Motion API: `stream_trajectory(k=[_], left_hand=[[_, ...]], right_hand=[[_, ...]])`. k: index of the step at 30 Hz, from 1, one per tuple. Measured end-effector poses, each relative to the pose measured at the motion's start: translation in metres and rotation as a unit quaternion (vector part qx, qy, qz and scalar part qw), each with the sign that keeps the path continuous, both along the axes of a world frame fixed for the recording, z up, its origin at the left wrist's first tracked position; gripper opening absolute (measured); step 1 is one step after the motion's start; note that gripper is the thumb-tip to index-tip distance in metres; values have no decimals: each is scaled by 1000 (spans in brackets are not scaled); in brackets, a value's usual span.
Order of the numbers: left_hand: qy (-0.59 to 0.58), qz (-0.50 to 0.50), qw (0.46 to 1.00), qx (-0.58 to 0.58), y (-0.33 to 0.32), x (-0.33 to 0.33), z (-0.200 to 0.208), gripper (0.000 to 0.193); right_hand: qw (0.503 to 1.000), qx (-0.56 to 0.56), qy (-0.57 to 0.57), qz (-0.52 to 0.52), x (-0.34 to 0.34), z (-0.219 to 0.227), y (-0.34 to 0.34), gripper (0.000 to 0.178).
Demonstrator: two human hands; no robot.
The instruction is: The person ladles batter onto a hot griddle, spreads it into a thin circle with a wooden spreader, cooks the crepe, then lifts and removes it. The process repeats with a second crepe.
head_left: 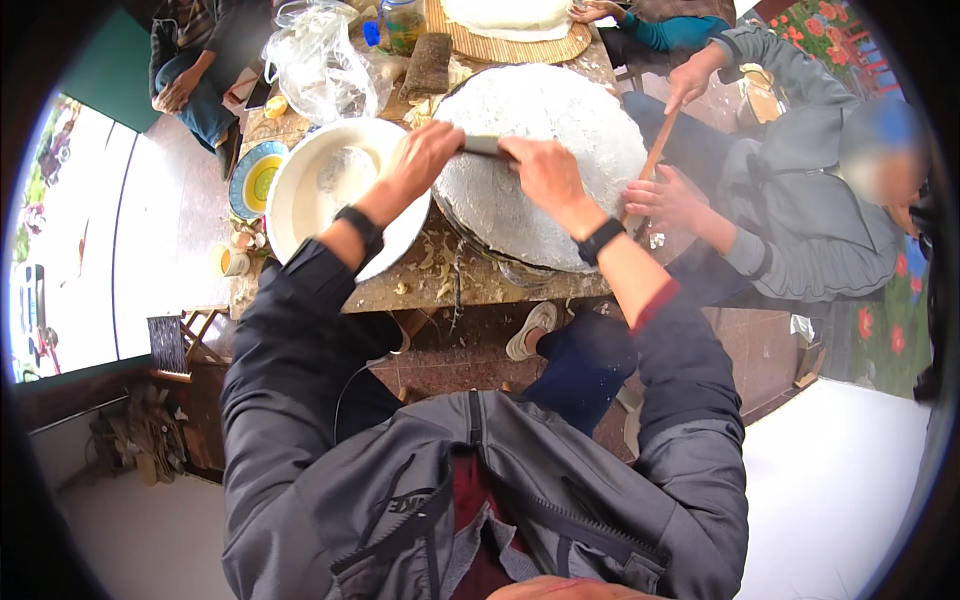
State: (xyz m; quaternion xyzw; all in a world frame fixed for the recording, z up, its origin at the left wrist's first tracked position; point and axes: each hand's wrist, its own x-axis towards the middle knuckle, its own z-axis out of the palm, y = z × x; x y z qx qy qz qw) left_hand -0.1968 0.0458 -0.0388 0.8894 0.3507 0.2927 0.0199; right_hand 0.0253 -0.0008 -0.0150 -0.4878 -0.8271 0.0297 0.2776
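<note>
Between my two hands stretches a flat dark-grey scraper, held level over a wide round griddle coated with a thin white layer of batter. My left hand grips one end, near the griddle's left rim, and my right hand is closed around the other end, above the griddle's middle. The scraper's underside is hidden, so I cannot tell whether it touches the batter. Just left of the griddle stands a large white basin, pale inside, with my left wrist over its right side.
A co-worker on the right holds a long wooden stick by the griddle's right rim. Beyond lie a clear plastic bag, a dark block and a woven round mat bearing a pale sheet. A blue-rimmed bowl with yellow liquid sits beside the basin.
</note>
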Motion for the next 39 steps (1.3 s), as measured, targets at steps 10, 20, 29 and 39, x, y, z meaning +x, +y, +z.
stream_trajectory(k=[10,20,29,39], left_hand=[[9,-116,993,-2,107,110,46,14],[26,-136,990,-27,172,132,11,23],[10,-81,997,-6,120,51,11,24],[-51,-5,997,-64,42,10,9,22]], right_hand=[[976,-47,-78,-199,80,46,43,16],[967,-31,-92,-236,94,9,92,15],[991,-44,-34,-118,51,11,83,14],[996,-75,-42,-12,29,16,52,14]])
